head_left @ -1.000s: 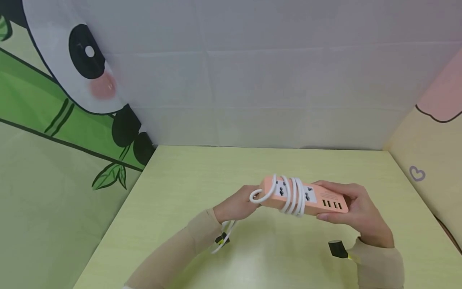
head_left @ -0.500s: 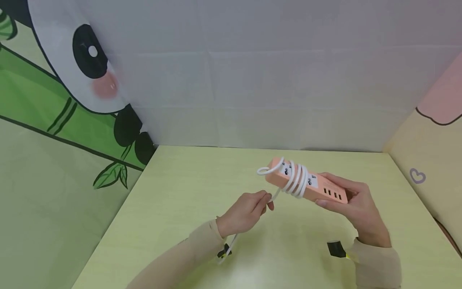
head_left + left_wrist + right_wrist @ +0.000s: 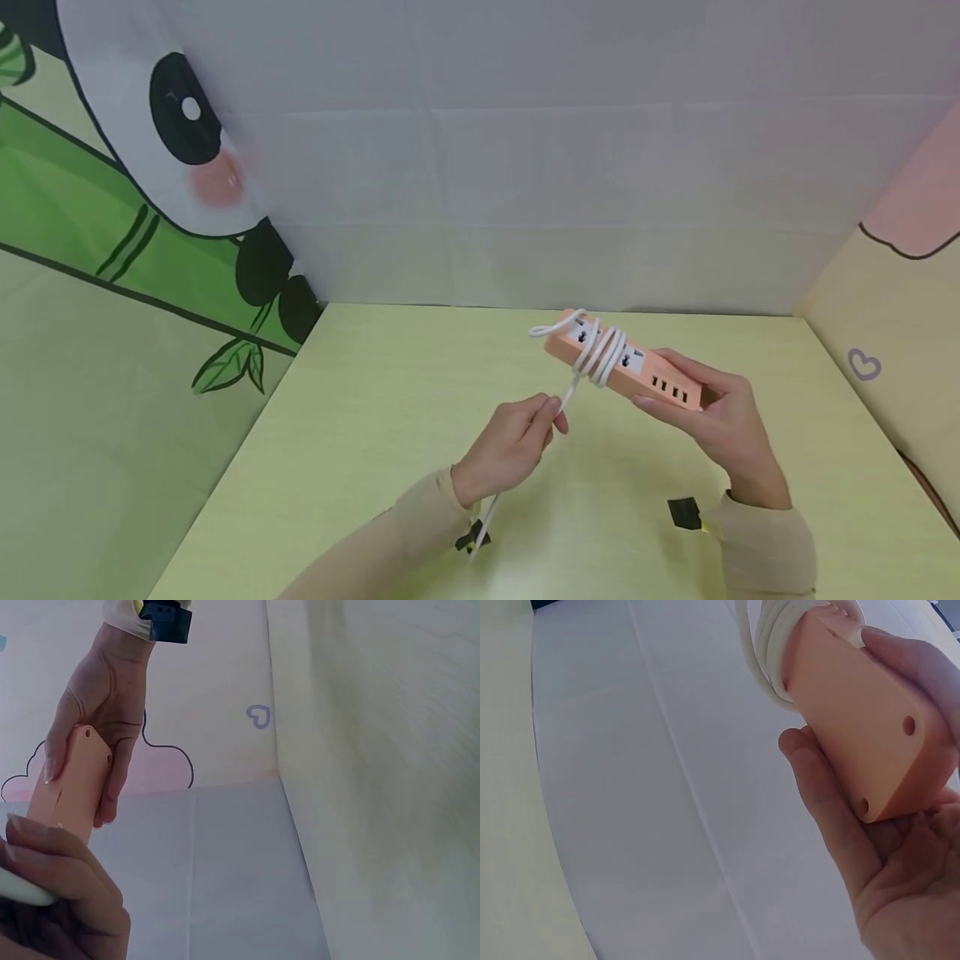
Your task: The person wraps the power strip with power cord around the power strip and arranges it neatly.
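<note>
A peach-coloured power strip [image 3: 637, 382] with white socket faces and several USB slots is held up over the table, tilted with its far end raised to the left. My right hand [image 3: 720, 421] grips its near end, thumb on one side and fingers on the other. Several turns of white cord [image 3: 603, 354] wrap round its middle, and one loop sticks out at the far end. Lower left, my left hand [image 3: 510, 446] pinches the cord between thumb and fingers. From there the cord runs up taut to the strip and hangs down past the wrist. The right wrist view shows the strip's plain underside [image 3: 855, 720].
The pale yellow-green table [image 3: 375, 375] lies beneath both hands. A grey-white cloth wall [image 3: 525, 167] stands behind it. Printed cartoon panels close in the left side [image 3: 150, 333] and right side [image 3: 900, 333].
My left hand has come off the strip's far end and drawn the cord down and toward me. My right hand has tilted the strip, lifting its far end, and shifted it slightly left.
</note>
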Demonstrator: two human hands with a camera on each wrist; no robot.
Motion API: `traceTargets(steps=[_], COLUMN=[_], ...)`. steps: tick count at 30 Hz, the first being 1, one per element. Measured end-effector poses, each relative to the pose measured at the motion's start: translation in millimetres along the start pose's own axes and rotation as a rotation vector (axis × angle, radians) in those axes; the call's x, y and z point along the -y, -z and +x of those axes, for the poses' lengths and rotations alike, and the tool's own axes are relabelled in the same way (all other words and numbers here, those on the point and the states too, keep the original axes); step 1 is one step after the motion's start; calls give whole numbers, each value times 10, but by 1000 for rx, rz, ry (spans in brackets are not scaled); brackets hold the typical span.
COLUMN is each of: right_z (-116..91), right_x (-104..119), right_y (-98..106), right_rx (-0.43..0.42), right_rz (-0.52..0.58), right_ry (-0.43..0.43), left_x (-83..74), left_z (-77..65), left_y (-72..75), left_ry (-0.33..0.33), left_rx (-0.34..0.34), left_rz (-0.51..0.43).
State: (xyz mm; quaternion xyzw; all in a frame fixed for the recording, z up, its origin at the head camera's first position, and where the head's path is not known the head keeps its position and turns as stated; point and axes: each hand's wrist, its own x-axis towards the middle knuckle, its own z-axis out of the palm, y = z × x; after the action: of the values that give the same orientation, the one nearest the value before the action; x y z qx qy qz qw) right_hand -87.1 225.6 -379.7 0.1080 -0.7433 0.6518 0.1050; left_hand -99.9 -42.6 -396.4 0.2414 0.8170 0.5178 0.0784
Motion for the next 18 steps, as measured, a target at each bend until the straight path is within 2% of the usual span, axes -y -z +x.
traceTargets(steps=[6, 14, 18], right_z=[16, 22, 25], right_x=[-10, -40, -53], right_y=[-32, -23, 9], right_rx=[-28, -52, -101], right_rz=[-131, -192, -254], right_ry=[6, 2, 16], left_x=[-50, -150, -175], left_z=[-55, -140, -177], left_y=[-9, 15, 27], left_ry=[58, 107, 135], left_rx=[2, 35, 65], left_rz=[-100, -147, -157])
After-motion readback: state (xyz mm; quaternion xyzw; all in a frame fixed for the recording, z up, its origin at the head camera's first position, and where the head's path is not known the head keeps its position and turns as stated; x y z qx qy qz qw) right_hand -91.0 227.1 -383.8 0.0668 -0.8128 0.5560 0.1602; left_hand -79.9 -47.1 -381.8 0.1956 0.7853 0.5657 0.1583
